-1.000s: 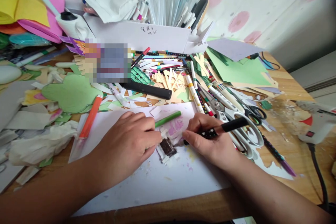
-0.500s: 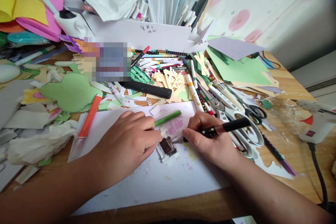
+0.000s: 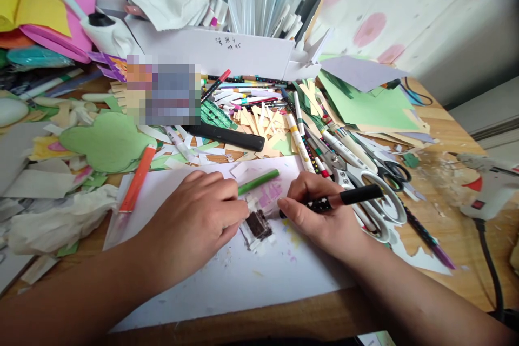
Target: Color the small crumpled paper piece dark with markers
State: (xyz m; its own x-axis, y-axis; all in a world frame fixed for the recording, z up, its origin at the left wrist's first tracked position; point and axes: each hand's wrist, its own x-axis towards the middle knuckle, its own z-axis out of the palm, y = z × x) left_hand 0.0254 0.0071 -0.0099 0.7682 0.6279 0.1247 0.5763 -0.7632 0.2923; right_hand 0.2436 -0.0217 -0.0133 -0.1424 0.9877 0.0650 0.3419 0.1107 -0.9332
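Note:
On the white sheet of paper lies a small piece with a dark brown middle and whitish taped edges. Closed fingers of my left hand press at its upper left edge. My right hand is wrapped round a black marker with pale spots, to the right of the piece. The marker's tip is mostly hidden by my fingers and appears apart from the dark patch. Just beyond, a green marker rests on the paper near pink scribbles. An orange marker lies left of my left hand.
White-handled scissors and several pens lie to the right. A glue gun with its cord sits at the far right. Paper scraps, a green cloud-shaped cutout and crumpled tissue crowd the table. Behind stands a white box.
My right hand with the black marker has shifted very slightly left. The whole view has drifted a little; my left hand stays at the small piece.

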